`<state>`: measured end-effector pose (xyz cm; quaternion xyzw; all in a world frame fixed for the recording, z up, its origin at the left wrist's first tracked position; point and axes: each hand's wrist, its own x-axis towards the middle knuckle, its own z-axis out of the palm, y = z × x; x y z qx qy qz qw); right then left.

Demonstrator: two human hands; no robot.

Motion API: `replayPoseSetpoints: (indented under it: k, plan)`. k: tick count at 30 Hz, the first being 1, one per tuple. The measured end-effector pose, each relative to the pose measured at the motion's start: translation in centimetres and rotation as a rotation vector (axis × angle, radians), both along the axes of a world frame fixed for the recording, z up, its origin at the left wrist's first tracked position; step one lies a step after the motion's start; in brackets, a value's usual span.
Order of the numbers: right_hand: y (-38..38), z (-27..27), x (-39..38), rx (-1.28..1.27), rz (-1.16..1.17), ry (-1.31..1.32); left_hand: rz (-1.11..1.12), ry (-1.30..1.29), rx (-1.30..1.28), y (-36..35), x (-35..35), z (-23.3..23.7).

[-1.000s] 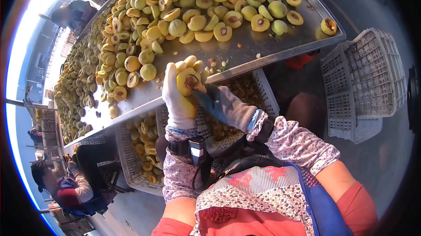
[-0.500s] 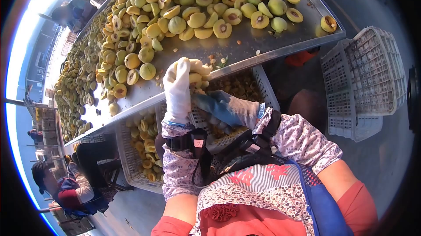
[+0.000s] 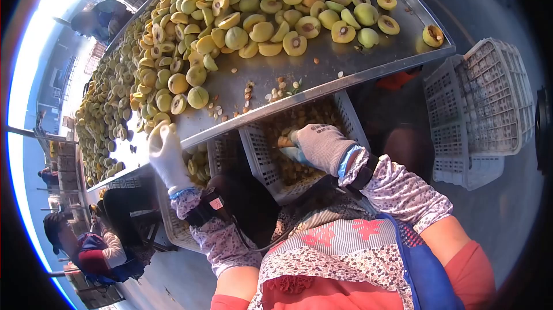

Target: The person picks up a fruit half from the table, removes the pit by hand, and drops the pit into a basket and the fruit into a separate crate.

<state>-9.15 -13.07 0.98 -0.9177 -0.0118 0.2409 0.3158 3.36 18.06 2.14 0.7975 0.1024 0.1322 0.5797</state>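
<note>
My left hand (image 3: 166, 151), in a white glove with stained fingertips, is at the near table edge beside the heap of halved yellow-green fruit (image 3: 236, 38). Its fingers are curled in, and what they hold, if anything, is hidden. My right hand (image 3: 322, 147), in a grey glove with a blue palm, is over a crate (image 3: 256, 154) of brownish-yellow pieces. Its fingers are closed, with a small orange-brown bit showing at their tips. Small pits and pale kernels (image 3: 281, 86) lie scattered on the metal table (image 3: 340, 62) near the edge.
A second crate (image 3: 167, 218) of fruit halves is below my left hand. Stacked white plastic crates (image 3: 489, 97) stand on the floor at right. A person (image 3: 101, 252) sits at lower left beside the table; another person (image 3: 103, 19) is at its far side.
My hands were together over the table edge, the left holding yellow fruit. Now they are apart: the left has moved left to the heap, the right slightly right over the crate.
</note>
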Motion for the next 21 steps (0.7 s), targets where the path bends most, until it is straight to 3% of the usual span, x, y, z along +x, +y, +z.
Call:
replayPoseSetpoints:
  k: [1, 3, 5, 7, 9, 11, 12, 14, 19, 21]
  plan:
    - [0.2, 0.4, -0.3, 0.046, -0.010, -0.025, 0.154, -0.021, 0.355, 0.9, 0.0, 0.0]
    - [0.5, 0.4, -0.3, 0.075, 0.000, -0.070, 0.090, -0.072, 0.507, -0.4, 0.2, 1.6]
    - [0.4, 0.1, -0.2, 0.099, 0.002, -0.118, -0.148, -0.099, 0.279, -4.7, 1.3, 2.5]
    - [0.1, -0.2, 0.0, 0.050, 0.028, -0.114, -0.375, -0.054, 0.306, -10.0, 2.9, 2.6]
    - [-0.4, 0.4, 0.3, 0.002, 0.009, -0.064, -0.503, -0.055, 0.640, -14.6, 4.2, 4.0]
    - [-0.6, 0.5, 0.6, -0.040, -0.013, -0.003, -0.561, -0.297, 0.676, -16.9, 8.9, 2.4]
    - [-0.5, 0.6, 0.8, -0.066, -0.015, 0.010, -0.567, -0.297, 0.671, -17.9, 10.9, 1.4]
    - [-0.9, 1.6, 0.9, -0.157, 0.018, 0.065, -0.609, -0.214, 0.991, -19.3, 13.4, 0.0]
    - [-0.9, 1.5, 1.1, -0.175, 0.088, 0.104, -0.596, -0.091, 1.053, -19.6, 13.6, 0.0]
    - [-1.2, 1.4, 0.3, -0.042, 0.034, -0.078, -0.701, 0.137, 0.837, -17.9, 14.0, -1.0]
